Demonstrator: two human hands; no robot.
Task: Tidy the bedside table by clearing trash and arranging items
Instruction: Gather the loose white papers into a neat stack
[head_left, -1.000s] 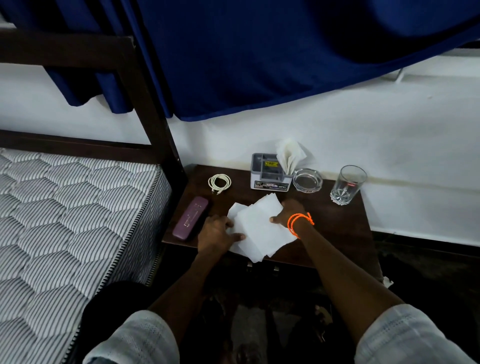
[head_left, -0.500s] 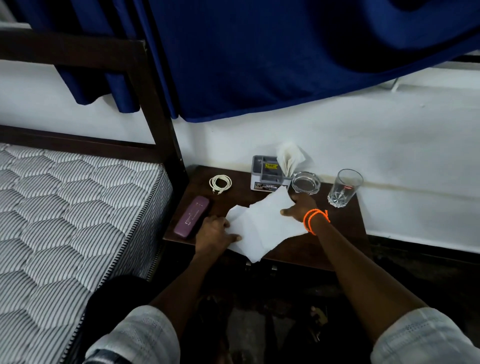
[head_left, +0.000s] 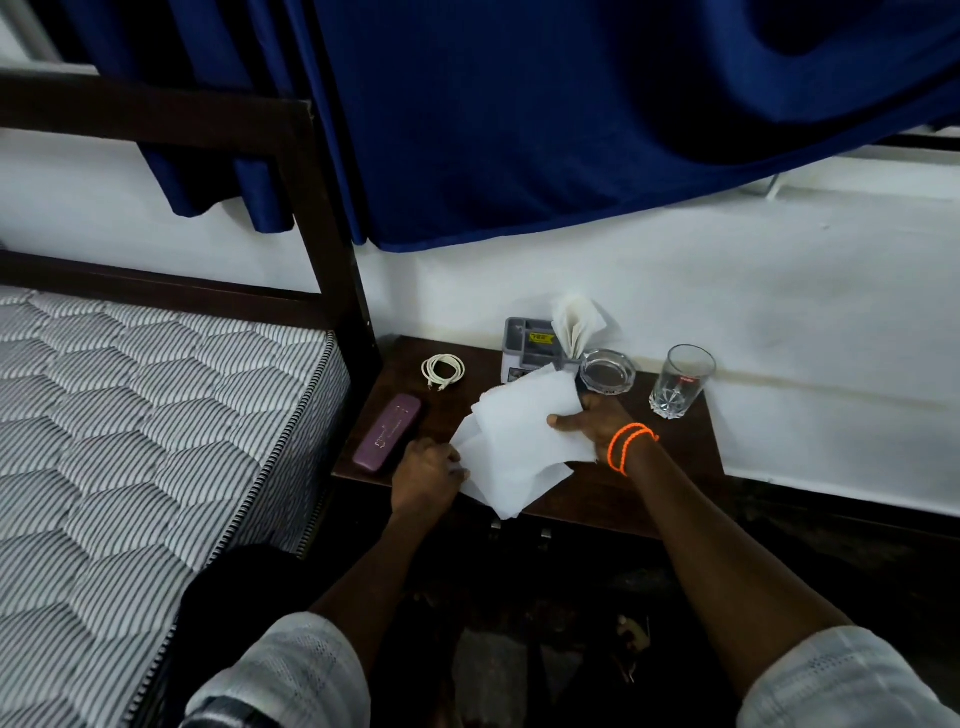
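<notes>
White tissue sheets (head_left: 519, 441) lie spread on the dark wooden bedside table (head_left: 670, 467), hanging over its front edge. My left hand (head_left: 423, 475) pinches their left edge. My right hand (head_left: 589, 421), with orange bands at the wrist, grips the top sheet at its right side and lifts it toward the back. A purple case (head_left: 387, 431) lies at the table's left front. A coiled white cable (head_left: 442, 370) sits behind it. At the back stand a grey organiser (head_left: 530, 348) holding a folded napkin (head_left: 574, 325), a glass ashtray (head_left: 608, 371) and a drinking glass (head_left: 680, 382).
A bed with a striped quilted mattress (head_left: 156, 441) and a dark wooden frame (head_left: 332, 249) stands directly left of the table. A blue curtain (head_left: 571, 114) hangs over the white wall behind. The floor below is dark.
My right hand has moved back and right, raising the top tissue sheet toward the organiser. My left hand stays on the sheets' left edge.
</notes>
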